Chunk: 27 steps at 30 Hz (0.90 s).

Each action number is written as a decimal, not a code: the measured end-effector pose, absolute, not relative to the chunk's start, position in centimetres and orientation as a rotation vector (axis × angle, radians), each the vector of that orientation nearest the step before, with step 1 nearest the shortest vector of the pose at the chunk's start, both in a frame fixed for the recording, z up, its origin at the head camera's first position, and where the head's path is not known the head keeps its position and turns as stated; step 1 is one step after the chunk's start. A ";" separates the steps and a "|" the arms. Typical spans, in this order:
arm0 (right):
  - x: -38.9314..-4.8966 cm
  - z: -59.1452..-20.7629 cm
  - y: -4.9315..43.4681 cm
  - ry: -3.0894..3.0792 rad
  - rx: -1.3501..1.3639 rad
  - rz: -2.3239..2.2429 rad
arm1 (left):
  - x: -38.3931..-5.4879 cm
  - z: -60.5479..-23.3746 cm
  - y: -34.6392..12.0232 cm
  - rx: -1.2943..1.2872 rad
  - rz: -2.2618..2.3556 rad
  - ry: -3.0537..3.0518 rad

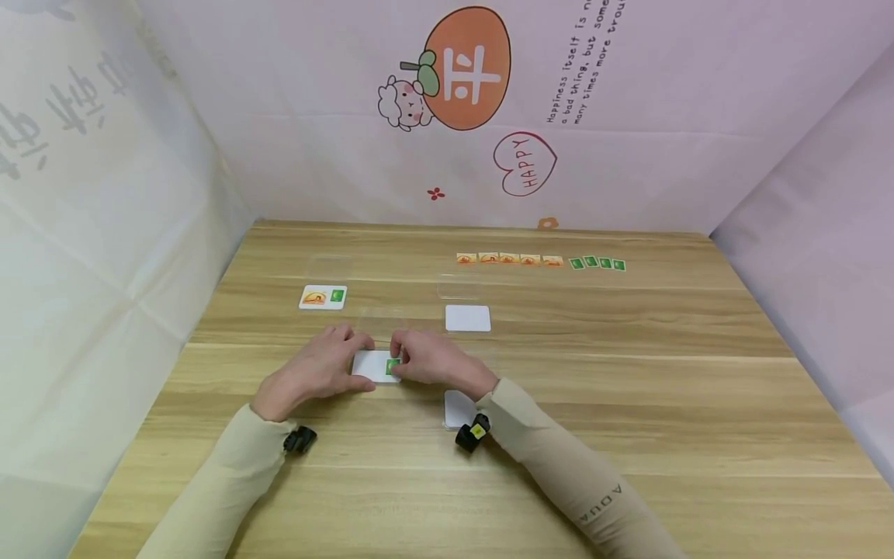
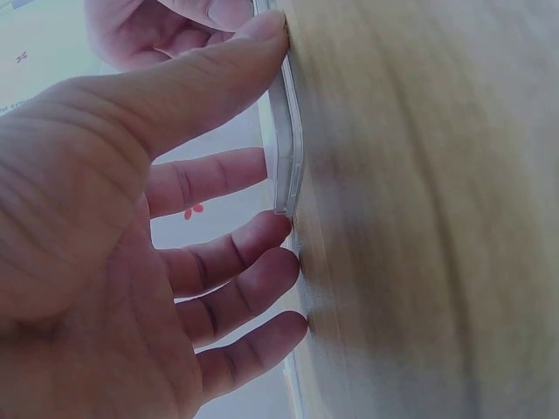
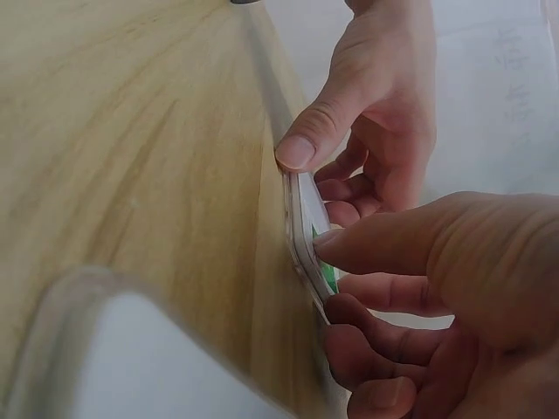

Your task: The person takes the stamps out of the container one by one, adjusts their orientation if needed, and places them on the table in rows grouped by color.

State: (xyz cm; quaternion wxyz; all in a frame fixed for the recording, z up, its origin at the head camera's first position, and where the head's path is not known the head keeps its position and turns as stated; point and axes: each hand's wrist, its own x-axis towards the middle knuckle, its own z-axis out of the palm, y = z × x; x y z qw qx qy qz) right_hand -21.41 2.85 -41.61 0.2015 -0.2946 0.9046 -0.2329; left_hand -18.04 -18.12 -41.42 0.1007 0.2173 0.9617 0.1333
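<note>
A flat white card with a clear rim (image 1: 368,366) lies on the table in front of me. My left hand (image 1: 317,365) holds its left end, thumb on the near edge and index finger on the far edge. The other left fingers (image 2: 231,305) are spread beside it, their tips at the tabletop. A small green card (image 1: 393,366) lies on its right end. My right hand (image 1: 433,359) pinches there, the thumb (image 3: 349,247) on the green card and curled fingers at the white card's edge. The right fingertips partly hide the green card.
Another white card (image 1: 323,297) at the left bears an orange picture and a green one. Plain white cards lie at right (image 1: 468,318) and under my right wrist (image 1: 457,409). Behind them are clear plastic pieces (image 1: 457,287), a row of orange cards (image 1: 508,258) and several green cards (image 1: 597,263).
</note>
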 end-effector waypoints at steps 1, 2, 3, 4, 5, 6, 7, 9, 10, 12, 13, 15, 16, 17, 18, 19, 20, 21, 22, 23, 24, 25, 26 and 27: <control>-21.4 -41.6 2.8 2.531 -0.824 -0.645 | -18.0 -41.4 -18.1 0.642 0.395 2.842; -21.4 -41.5 2.8 2.534 -0.824 -0.642 | -18.0 -41.4 -18.1 0.644 0.395 2.842; -21.3 -41.5 2.8 2.535 -0.823 -0.641 | -18.0 -41.4 -18.1 0.645 0.397 2.842; -21.3 -41.5 2.8 2.534 -0.819 -0.644 | -18.0 -41.4 -18.2 0.646 0.397 2.843; -21.3 -41.5 2.8 2.533 -0.814 -0.646 | -18.0 -41.4 -18.2 0.646 0.397 2.843; -21.3 -41.5 2.7 2.530 -0.809 -0.652 | -18.0 -41.4 -18.2 0.646 0.398 2.844; -21.3 -41.5 2.7 2.528 -0.806 -0.657 | -18.0 -41.4 -18.2 0.644 0.395 2.844; -21.3 -41.6 2.7 2.528 -0.801 -0.667 | -18.0 -41.4 -18.2 0.639 0.390 2.844; -21.4 -41.6 2.7 2.529 -0.799 -0.673 | -18.0 -41.3 -18.2 0.636 0.389 2.845; -21.4 -41.6 2.6 2.534 -0.801 -0.681 | -18.0 -41.4 -18.2 0.634 0.383 2.847; -21.4 -41.7 2.6 2.536 -0.798 -0.686 | -18.0 -41.4 -18.2 0.636 0.379 2.848; -21.4 -41.7 2.6 2.540 -0.791 -0.697 | -18.0 -41.4 -18.1 0.642 0.378 2.849; -21.4 -41.7 2.6 2.542 -0.788 -0.702 | -18.0 -41.4 -18.1 0.644 0.377 2.849; -21.4 -41.8 2.6 2.543 -0.784 -0.708 | -18.0 -41.4 -18.1 0.646 0.374 2.848; -21.4 -41.8 2.6 2.540 -0.780 -0.718 | -18.0 -41.5 -18.1 0.647 0.374 2.847; -21.4 -41.8 2.6 2.538 -0.778 -0.728 | -18.0 -41.5 -18.0 0.645 0.374 2.845; -21.5 -41.8 2.6 2.538 -0.778 -0.735 | -18.0 -41.5 -18.0 0.644 0.375 2.845; -21.5 -41.8 2.6 2.538 -0.780 -0.743 | -18.0 -41.5 -18.0 0.642 0.377 2.844; -21.5 -41.8 2.6 2.538 -0.781 -0.750 | -18.0 -41.5 -18.0 0.641 0.376 2.843; -21.5 -41.8 2.6 2.538 -0.784 -0.759 | -18.0 -41.5 -18.0 0.640 0.378 2.843; -21.6 -41.8 2.6 2.539 -0.787 -0.767 | -18.0 -41.5 -18.0 0.639 0.381 2.843; -21.6 -41.8 2.6 2.539 -0.789 -0.776 | -18.0 -41.4 -18.0 0.638 0.383 2.842; -21.6 -41.7 2.7 2.540 -0.795 -0.784 | -18.0 -41.4 -18.0 0.637 0.386 2.840; -21.6 -41.7 2.7 2.541 -0.799 -0.789 | -18.0 -41.3 -18.0 0.635 0.387 2.839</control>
